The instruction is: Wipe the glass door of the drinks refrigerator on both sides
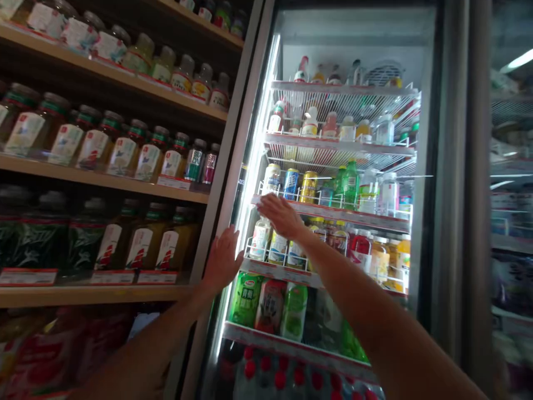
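Observation:
My left hand (224, 256) is raised at the left edge of the lit drinks fridge (347, 41), fingers apart and holding nothing. It overlaps the metal door frame (245, 125); whether it touches it I cannot tell. Farther right, my right hand (282, 215) reaches across the front of a shelf edge (345, 214), its fingers stretched to the left with nothing in them. Just above it stand a blue can (291, 184) and a gold can (308, 186). Below it are yellow-labelled bottles (277, 248), partly covered by my hand and forearm.
Wooden shelves (100, 172) with rows of bottles and jars fill the left side. Large green bottles (295, 311) stand low in the fridge, above red-capped bottles (280, 380). A metal upright (478, 194) separates it from another glass-fronted fridge (512, 222) at right.

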